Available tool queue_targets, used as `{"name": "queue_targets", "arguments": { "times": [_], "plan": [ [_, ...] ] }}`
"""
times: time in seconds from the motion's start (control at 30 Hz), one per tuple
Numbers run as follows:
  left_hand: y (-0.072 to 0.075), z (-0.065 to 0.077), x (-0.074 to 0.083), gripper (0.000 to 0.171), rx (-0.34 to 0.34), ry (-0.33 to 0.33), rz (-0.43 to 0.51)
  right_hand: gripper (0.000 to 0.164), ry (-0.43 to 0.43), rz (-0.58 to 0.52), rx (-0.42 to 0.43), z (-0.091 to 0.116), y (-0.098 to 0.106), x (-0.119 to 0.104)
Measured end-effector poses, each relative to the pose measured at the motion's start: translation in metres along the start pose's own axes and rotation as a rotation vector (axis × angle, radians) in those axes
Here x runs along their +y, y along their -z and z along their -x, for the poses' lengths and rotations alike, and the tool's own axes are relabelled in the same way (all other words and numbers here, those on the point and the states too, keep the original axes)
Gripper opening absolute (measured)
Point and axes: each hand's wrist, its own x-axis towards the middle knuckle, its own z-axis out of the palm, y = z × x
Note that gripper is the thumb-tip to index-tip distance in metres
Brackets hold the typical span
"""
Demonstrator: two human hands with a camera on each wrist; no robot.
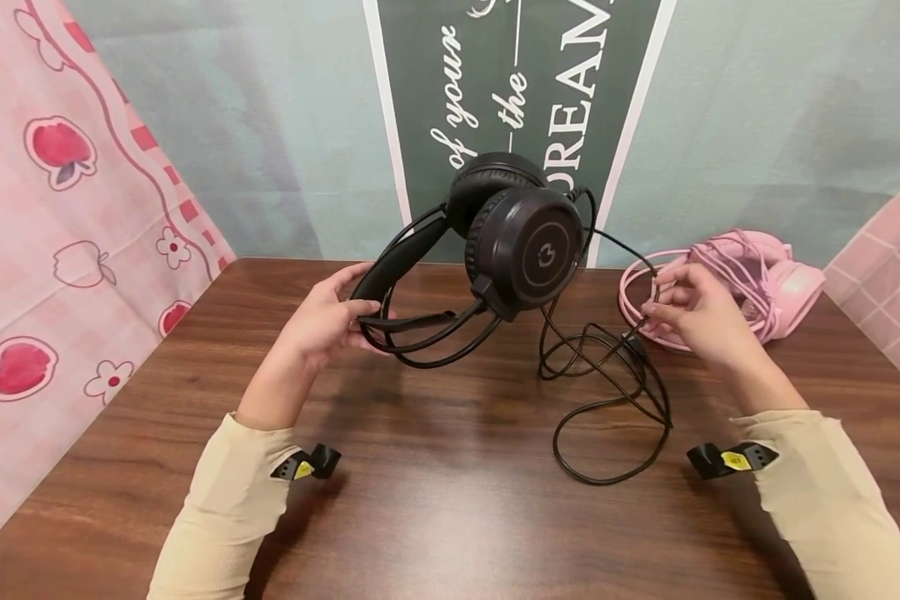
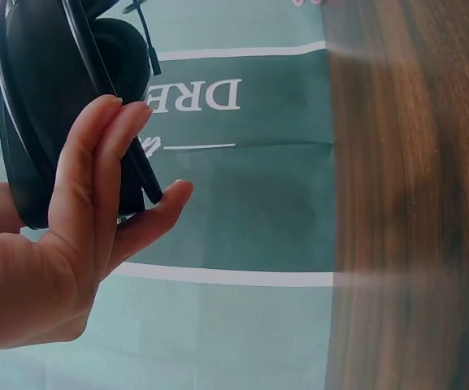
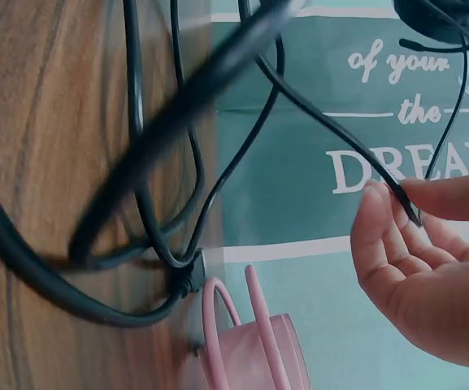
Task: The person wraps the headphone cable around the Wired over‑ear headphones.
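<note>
Black over-ear headphones (image 1: 528, 250) are held up over the wooden table, tilted, with one round ear cup facing the head camera. My left hand (image 1: 326, 321) grips their headband (image 2: 35, 122), thumb on one side and fingers on the other. On the right, my right hand (image 1: 693, 308) pinches the black cable (image 3: 332, 126) between thumb and fingers. From there the cable runs back up to an ear cup, while the rest hangs in loose loops (image 1: 607, 479) down to the table. A small dark plug (image 3: 187, 275) shows among the loops in the right wrist view.
Pink headphones (image 1: 795, 292) with a bundled pink cord lie at the table's back right, just behind my right hand. A green cloth with white lettering (image 1: 510, 100) hangs behind the table (image 1: 435, 500). Pink patterned cloth (image 1: 82, 250) covers the left side.
</note>
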Motion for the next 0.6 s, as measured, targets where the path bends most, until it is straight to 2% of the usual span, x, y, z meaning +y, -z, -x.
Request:
{"name": "queue_targets", "arguments": {
  "times": [0.1,0.23,0.47,0.6],
  "plan": [
    [0.003,0.000,0.000,0.060,0.016,0.004,0.013,0.044,0.015,-0.163,0.022,0.000,0.004,0.000],
    [0.005,-0.003,0.000,0.062,0.036,0.018,0.022,0.052,0.008,-0.195,0.020,0.001,0.011,0.001],
    [0.010,-0.005,-0.003,0.062,0.109,0.026,-0.029,0.025,-0.011,-0.125,0.057,0.002,0.020,0.004],
    [0.014,-0.006,-0.004,0.063,0.110,0.033,-0.008,0.017,-0.025,-0.194,0.074,0.002,0.026,0.003]
  ]
}}
